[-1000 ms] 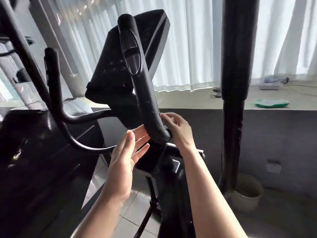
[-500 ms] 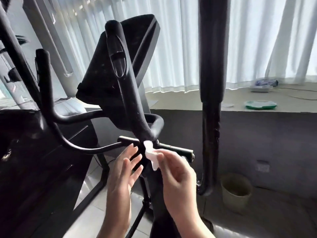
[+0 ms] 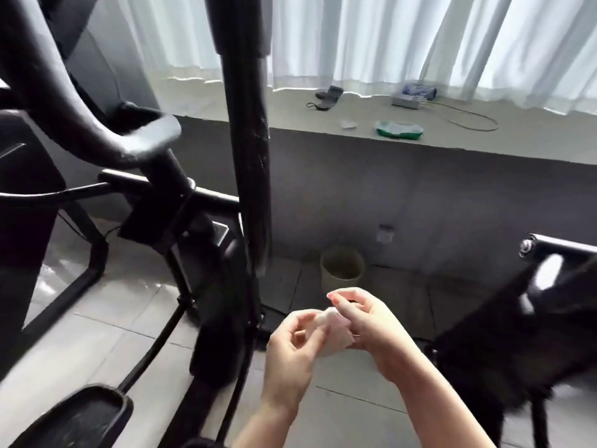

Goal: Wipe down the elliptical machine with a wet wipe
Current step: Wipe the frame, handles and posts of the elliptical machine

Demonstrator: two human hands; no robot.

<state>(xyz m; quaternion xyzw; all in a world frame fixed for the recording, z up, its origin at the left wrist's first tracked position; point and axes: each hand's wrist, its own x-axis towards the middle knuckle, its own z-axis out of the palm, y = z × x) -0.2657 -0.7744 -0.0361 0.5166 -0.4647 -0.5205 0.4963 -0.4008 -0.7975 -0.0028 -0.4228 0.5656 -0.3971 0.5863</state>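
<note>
Both hands — left hand (image 3: 290, 342) and right hand (image 3: 368, 321) — pinch the crumpled wet wipe (image 3: 334, 331) between curled fingers, probably refolding it for a clean face, clear of the elliptical machine (image 3: 248, 156).

Both your forearms come up from the bottom edge of the view, bare, and converge near the lower middle. Your left hand (image 3: 292, 342) is turned palm toward you, its fingers curled inward and the fingertips bunched together, pinching one end of the wet wipe (image 3: 334, 333). Your right hand (image 3: 368, 321) sits just beside it and slightly higher, its back facing the camera, the fingers bent at the knuckles and closed over the other side of the wipe. The two hands are nearly touching, with the crumpled wipe held between them. Both wrists are held roughly straight.
</note>
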